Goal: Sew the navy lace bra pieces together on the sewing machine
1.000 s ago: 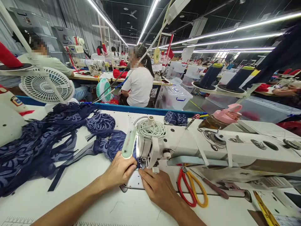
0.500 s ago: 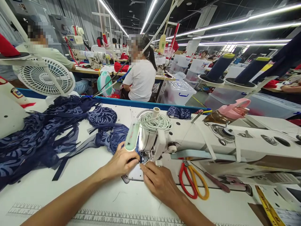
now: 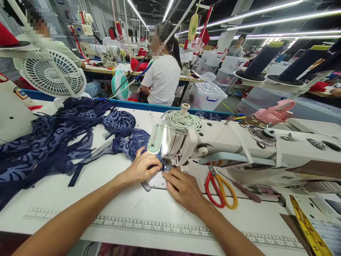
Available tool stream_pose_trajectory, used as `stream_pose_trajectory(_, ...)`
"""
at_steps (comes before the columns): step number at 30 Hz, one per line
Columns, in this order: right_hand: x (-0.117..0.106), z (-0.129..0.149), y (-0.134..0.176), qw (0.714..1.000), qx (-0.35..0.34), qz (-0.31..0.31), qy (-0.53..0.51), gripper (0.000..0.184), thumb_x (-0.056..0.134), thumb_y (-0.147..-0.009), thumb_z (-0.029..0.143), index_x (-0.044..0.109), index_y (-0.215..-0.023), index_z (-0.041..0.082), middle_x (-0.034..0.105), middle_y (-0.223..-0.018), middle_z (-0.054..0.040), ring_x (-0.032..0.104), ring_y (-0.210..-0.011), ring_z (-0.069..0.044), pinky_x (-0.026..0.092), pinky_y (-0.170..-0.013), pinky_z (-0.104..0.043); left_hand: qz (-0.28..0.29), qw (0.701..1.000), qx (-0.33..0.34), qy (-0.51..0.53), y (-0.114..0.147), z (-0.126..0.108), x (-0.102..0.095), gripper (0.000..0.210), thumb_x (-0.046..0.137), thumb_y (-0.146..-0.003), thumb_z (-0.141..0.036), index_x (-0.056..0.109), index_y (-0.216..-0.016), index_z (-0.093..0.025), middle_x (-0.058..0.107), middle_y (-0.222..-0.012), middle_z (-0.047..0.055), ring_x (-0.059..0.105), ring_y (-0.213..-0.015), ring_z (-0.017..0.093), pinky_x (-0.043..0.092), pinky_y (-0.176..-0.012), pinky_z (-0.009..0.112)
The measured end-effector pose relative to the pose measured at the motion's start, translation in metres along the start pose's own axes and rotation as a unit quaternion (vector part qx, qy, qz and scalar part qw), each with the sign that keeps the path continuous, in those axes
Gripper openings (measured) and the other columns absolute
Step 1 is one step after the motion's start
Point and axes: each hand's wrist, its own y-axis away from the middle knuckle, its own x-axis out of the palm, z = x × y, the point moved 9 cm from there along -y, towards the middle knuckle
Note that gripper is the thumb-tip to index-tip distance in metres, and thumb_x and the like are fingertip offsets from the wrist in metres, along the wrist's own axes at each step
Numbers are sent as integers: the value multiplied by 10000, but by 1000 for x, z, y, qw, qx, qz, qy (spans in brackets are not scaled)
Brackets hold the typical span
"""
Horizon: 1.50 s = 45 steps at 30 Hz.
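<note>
A white sewing machine (image 3: 177, 142) stands across the table, a coil of pale green cord (image 3: 182, 121) around its top. Navy patterned fabric (image 3: 138, 140) runs in under the needle area from the left. My left hand (image 3: 145, 166) presses and pinches the fabric's edge just left of the presser foot. My right hand (image 3: 183, 185) is closed at the front of the foot, fingertips at the fabric's near edge; what lies beneath them is mostly hidden. Scissors (image 3: 221, 188) with red and yellow handles lie right of my right hand.
A heap of navy fabric pieces (image 3: 53, 142) covers the table's left side, by a white fan (image 3: 54, 74). Navy thread cones (image 3: 263, 60) stand at the right. A printed ruler (image 3: 149, 225) runs along the front edge. Co-workers sit beyond the blue table edge.
The camera view has tilted down and shifted slightly left, showing the table's front edge. Both hands stay at the presser foot, with little visible change in their hold.
</note>
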Motion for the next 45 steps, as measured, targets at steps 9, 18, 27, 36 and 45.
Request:
stream_pose_trajectory(9, -1, 2, 1, 1000, -1, 6, 4, 251, 469, -952, 76, 663, -1079, 172, 672, -899, -45, 614, -784, -175, 495, -693, -303, -9, 1000, -3, -7, 1, 4, 3, 154, 572, -959, -264, 714, -904, -285, 692, -909, -50, 563, -975, 189, 77, -1149, 555)
stream_pose_trajectory(18, 1, 0, 2, 1000, 10, 2, -9, 284, 463, -954, 76, 673, -1107, 189, 676, -909, -47, 630, -817, -174, 525, -727, -303, -9, 1000, 3, -10, 1, 2, 1, 181, 551, -965, -266, 721, -904, -276, 690, -894, -40, 559, -979, 195, 124, -1133, 560)
stream_pose_trajectory(27, 0, -1, 2, 1000, 10, -4, -19, 279, 464, -951, 76, 683, -1089, 180, 674, -881, -46, 612, -800, -174, 518, -716, -298, -9, 1000, 9, -21, 2, 0, 0, 167, 565, -961, -227, 716, -907, -271, 674, -869, -46, 558, -953, 188, 75, -1141, 583)
stream_pose_trajectory(36, -1, -1, 2, 1000, 12, -4, -22, 299, 452, -949, 71, 678, -1102, 193, 674, -883, -45, 625, -799, -173, 521, -718, -305, -13, 999, 9, -28, 2, 0, 0, 177, 554, -966, -258, 722, -913, -265, 684, -885, -30, 554, -953, 196, 106, -1134, 585)
stream_pose_trajectory(45, 0, -2, 1, 1000, 15, 6, -26, 299, 459, -946, 74, 684, -1113, 180, 660, -870, -51, 615, -800, -176, 519, -704, -295, -20, 999, 15, -37, 2, 2, 2, 182, 550, -970, -282, 726, -926, -273, 685, -887, -33, 560, -947, 192, 129, -1135, 558)
